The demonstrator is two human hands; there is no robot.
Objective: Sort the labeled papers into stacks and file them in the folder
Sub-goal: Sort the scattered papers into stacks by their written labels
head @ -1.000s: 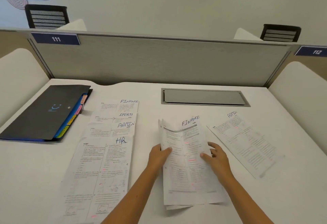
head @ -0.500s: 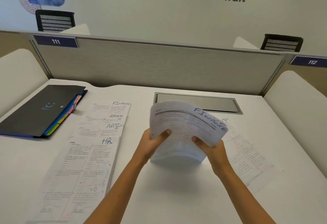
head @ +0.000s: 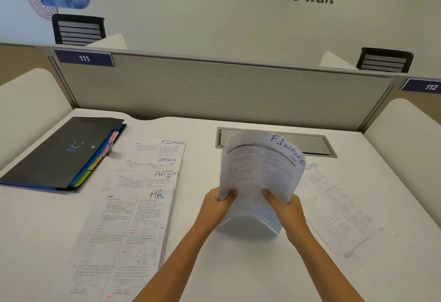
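Both hands hold a bundle of papers (head: pixel 259 173) upright, its top sheet labelled FINANCE, bottom edge on or just above the white desk (head: pixel 238 266). My left hand (head: pixel 218 204) grips its left lower edge and my right hand (head: pixel 284 206) grips the right lower edge. To the left lies an overlapping row of sheets labelled FINANCE (head: pixel 164 149), SPORTS (head: pixel 157 163), ADMIN (head: pixel 155 179) and HR (head: pixel 126 235). A single ADMIN sheet (head: pixel 334 208) lies flat to the right. The dark folder (head: pixel 59 154) with coloured tabs lies closed at the far left.
A grey metal cable hatch (head: pixel 319 145) is set into the desk behind the held papers. A grey divider panel (head: pixel 214 92) closes off the far edge. White curved side screens stand at the left and right ends of the desk.
The FINANCE bundle went from lying flat under both hands to being stood upright on its lower edge. In the last half second it barely shifted.
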